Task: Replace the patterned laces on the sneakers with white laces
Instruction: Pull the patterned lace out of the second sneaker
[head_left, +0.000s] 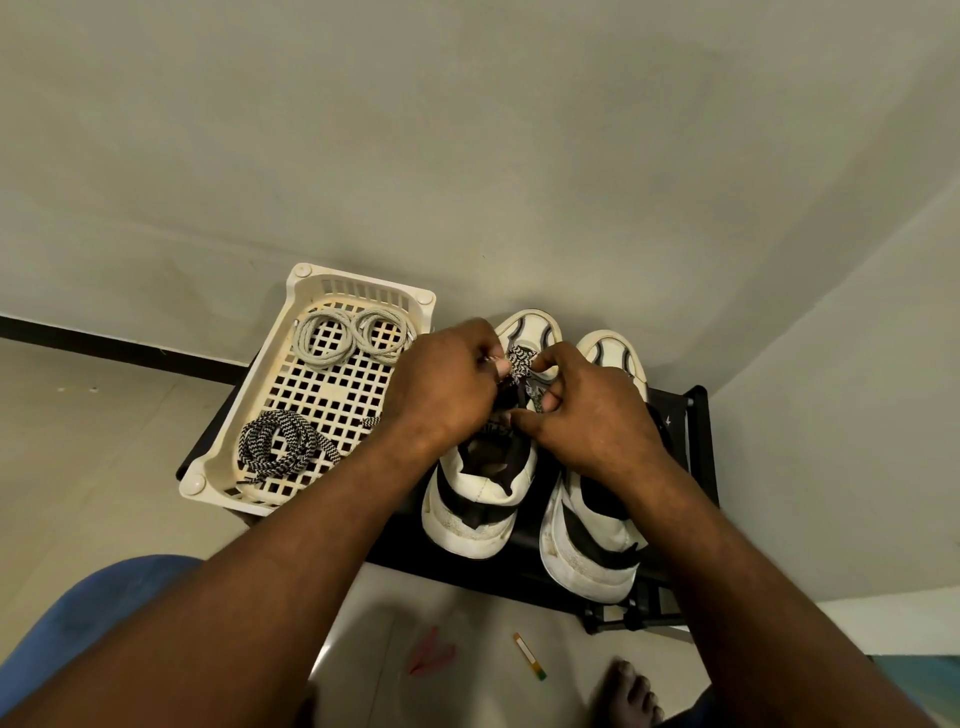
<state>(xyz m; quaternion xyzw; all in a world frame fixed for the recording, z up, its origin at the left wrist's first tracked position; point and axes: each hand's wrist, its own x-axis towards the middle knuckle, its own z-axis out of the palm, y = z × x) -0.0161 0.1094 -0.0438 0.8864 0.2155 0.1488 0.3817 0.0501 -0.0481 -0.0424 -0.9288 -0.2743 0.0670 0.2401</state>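
Patterned lace (522, 366), black-and-white zigzag, sits at the throat of the left sneaker (483, 499), which stands beside the right sneaker (597, 535) on a low black table (519, 556), toes towards the wall. The left hand (447, 379) and right hand (587, 410) meet over that sneaker, and each pinches the lace with curled fingers. They cover the tongue and eyelets, so how far the lace is threaded cannot be told. The right forearm crosses the right sneaker and hides its lacing.

A cream plastic basket (363, 292) on the table's left end holds two coiled white laces (303, 343) at its far end and a loose coil of patterned lace (267, 434) nearer.

On the floor lie a pink folded scrap (428, 657) and a small stick (530, 656) with orange and green ends. Any print on it is too small to read. A bare foot (628, 691) is cut off at the lower edge.
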